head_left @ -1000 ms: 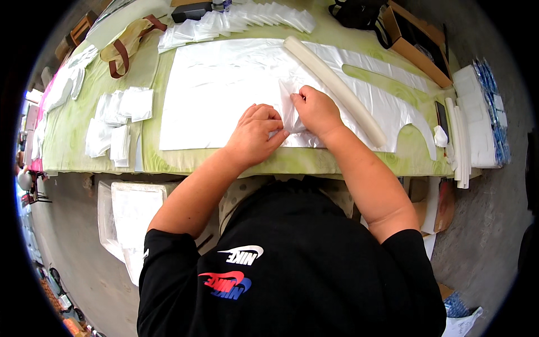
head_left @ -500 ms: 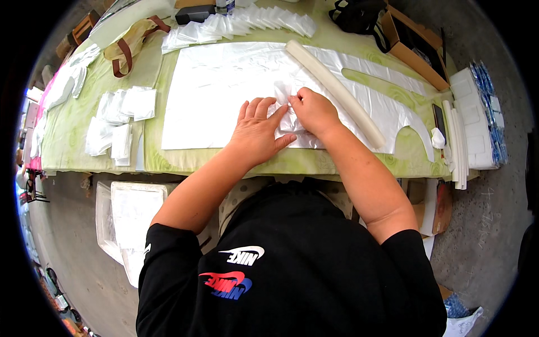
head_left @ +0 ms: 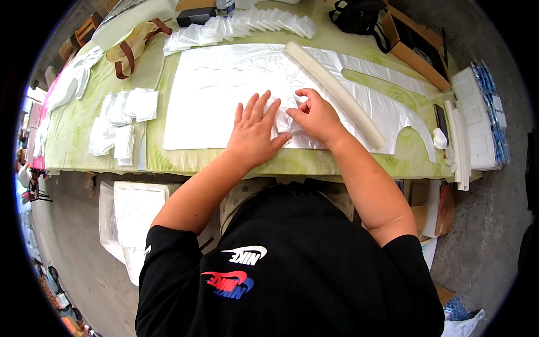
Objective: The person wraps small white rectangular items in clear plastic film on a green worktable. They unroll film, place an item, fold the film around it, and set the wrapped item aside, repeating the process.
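My left hand (head_left: 252, 129) lies flat with spread fingers on a white, shiny plastic sheet (head_left: 205, 92) laid out on the table. Close beside it, my right hand (head_left: 317, 117) hovers over crumpled, see-through plastic (head_left: 285, 106), thumb and forefinger apart and the other fingers curled. Between them I can make out nothing gripped. The crumpled piece is partly hidden under both hands. A long pale roll (head_left: 337, 95) rests slantwise across the sheet, right of my right hand. Toward the right end, the sheet has a curved cutout and a long slot.
Folded clear packets lie at the left (head_left: 132, 106) and in a fanned row (head_left: 241, 27) at the back. A yellowish bag (head_left: 130, 48) sits far left. An open cardboard box (head_left: 418, 48), a black bag (head_left: 356, 19) and white tubes (head_left: 461, 149) are on the right.
My right thumb and forefinger have parted from their pinch on the clear plastic, which stood up and now lies lower. My left hand has flattened onto the sheet.
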### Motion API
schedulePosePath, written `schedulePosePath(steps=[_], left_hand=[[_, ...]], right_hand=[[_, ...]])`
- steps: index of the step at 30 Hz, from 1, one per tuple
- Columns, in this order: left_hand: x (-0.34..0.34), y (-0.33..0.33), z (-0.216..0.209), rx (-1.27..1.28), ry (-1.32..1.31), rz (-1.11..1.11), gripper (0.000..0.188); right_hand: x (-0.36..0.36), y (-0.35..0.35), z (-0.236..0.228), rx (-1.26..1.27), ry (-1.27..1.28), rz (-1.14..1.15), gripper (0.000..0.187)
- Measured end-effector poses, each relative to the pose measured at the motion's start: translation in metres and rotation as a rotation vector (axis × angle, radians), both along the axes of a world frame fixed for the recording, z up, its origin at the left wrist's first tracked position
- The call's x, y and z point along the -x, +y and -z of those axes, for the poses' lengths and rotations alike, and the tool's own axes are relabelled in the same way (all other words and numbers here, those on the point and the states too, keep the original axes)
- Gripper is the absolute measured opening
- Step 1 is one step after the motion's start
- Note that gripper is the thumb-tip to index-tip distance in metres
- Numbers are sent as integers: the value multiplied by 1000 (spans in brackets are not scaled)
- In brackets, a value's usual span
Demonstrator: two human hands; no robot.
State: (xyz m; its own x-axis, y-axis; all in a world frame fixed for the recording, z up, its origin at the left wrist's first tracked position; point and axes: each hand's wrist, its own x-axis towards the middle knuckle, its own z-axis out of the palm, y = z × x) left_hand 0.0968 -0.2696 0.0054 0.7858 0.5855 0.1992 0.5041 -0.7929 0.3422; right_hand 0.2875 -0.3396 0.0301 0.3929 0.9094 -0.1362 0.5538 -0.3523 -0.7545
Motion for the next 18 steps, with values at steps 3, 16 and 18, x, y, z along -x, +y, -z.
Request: schedulePosePath(steps=[3, 16, 18], left_hand=[[6, 0, -3, 176, -198, -59, 92], [16, -18, -7, 31, 51, 191, 58], [16, -20, -7, 32, 48, 182, 57]], right_hand=[[2, -7, 8, -143, 211, 32, 51], [23, -76, 16, -474, 93, -364, 60], [20, -79, 18, -471, 75, -429, 54]])
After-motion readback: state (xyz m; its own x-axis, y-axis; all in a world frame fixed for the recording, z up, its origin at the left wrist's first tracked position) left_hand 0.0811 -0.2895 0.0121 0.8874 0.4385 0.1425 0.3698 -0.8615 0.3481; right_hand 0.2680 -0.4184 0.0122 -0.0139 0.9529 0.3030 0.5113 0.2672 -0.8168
